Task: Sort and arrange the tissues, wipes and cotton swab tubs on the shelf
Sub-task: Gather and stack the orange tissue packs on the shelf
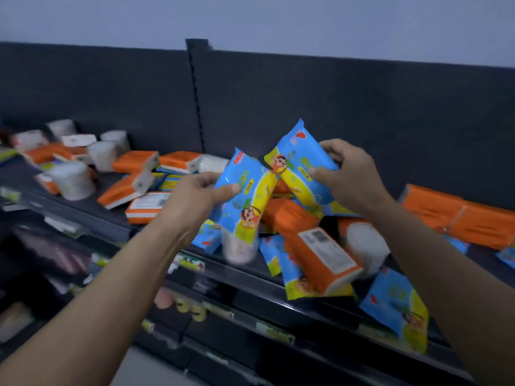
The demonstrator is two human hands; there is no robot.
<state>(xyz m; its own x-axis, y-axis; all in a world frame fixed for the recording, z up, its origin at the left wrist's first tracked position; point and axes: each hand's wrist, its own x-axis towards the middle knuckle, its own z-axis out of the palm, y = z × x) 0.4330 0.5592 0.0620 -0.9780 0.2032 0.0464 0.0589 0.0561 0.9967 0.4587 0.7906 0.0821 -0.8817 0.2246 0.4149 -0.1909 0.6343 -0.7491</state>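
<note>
My left hand (pixel 195 197) grips a blue and yellow wipes pack (pixel 245 196) above the dark shelf (pixel 245 274). My right hand (pixel 348 174) grips a second wipes pack (pixel 295 162) of the same kind, tilted against the first. Below them lies a jumble of orange tissue packs (pixel 320 254), more blue wipes packs (pixel 395 307) and a clear cotton swab tub (pixel 239 249), blurred. At the far left stand several white swab tubs (pixel 72 179) among orange tissue packs (pixel 136 161).
A slotted upright (pixel 196 98) splits the dark back panel. Orange tissue packs (pixel 457 215) lie at the right. Lower shelves with price tags (pixel 192 263) and other goods run beneath. The wall above is pale.
</note>
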